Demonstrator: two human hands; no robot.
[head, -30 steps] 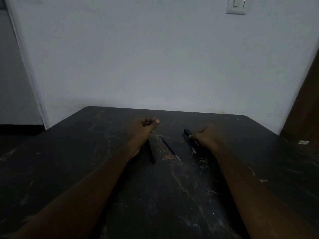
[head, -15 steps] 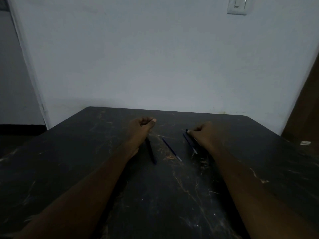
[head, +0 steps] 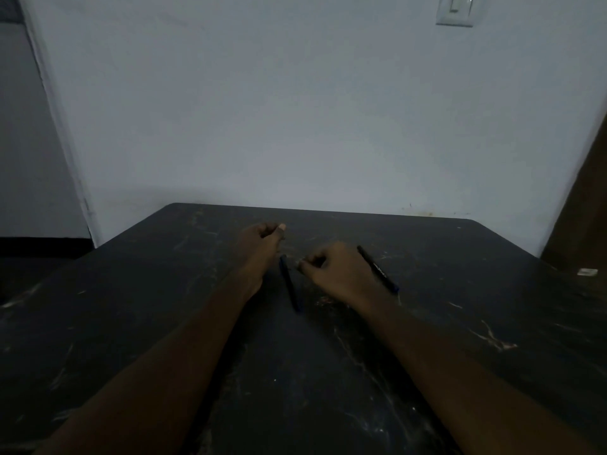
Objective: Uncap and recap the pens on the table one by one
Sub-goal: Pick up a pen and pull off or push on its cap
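Note:
Two dark pens show on the black table (head: 328, 372). The left pen (head: 290, 287) lies lengthwise between my hands. The right pen (head: 377, 269) lies capped, just right of my right hand. My left hand (head: 261, 246) rests as a loose fist beside the left pen's far end and holds nothing. My right hand (head: 335, 274) is curled, knuckles up, with its fingertips pinched together just right of the left pen. It covers the spot where a thin blue pen lay. That pen is hidden, and I cannot tell whether the fingers hold it.
The table's far edge meets a pale wall with a light switch (head: 455, 9) high on the right. A small white object (head: 587, 271) lies off the table's right edge, beside a brown door. The tabletop is scratched.
My right hand let go of the right pen, which now lies on the table, and moved left over the thin middle pen. The left hand stayed in place.

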